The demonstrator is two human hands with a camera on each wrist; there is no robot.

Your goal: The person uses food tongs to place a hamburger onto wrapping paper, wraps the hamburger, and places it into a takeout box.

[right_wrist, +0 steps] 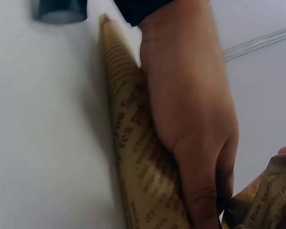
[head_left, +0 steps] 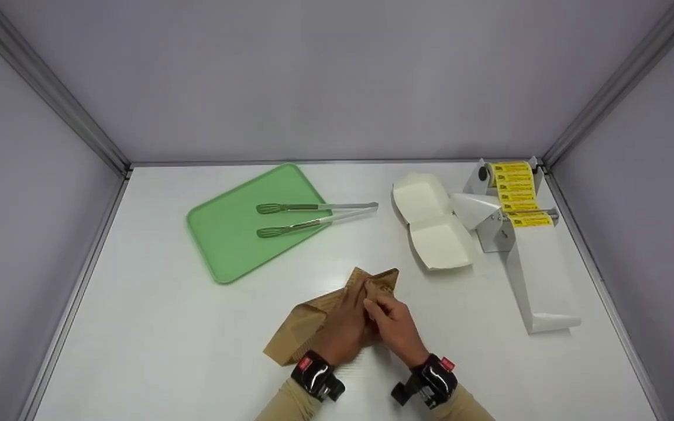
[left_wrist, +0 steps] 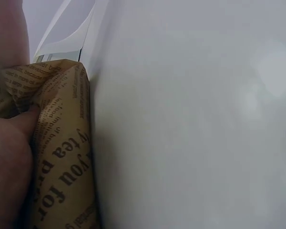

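Note:
A sheet of brown wrapping paper (head_left: 299,327) printed with dark lettering lies folded and creased on the white table, in front of the person. My left hand (head_left: 343,330) holds it from the left, fingers stretched over the top; the left wrist view shows a thumb tucked into a fold of the paper (left_wrist: 69,162). From the other side my right hand (head_left: 396,327) pinches the upper fold between thumb and fingers, its fingertips close by the left ones. Whatever the paper covers is hidden. In the right wrist view a loose paper corner (right_wrist: 117,52) sticks out beside the left wrist.
Tongs (head_left: 340,206) with slotted heads lie across a green tray (head_left: 226,257) at the back left. An opened white clamshell box (head_left: 439,242) stands behind and right of the hands. Farther right is a label dispenser (head_left: 495,231) with yellow labels (head_left: 515,184) and a trailing white strip (head_left: 544,275).

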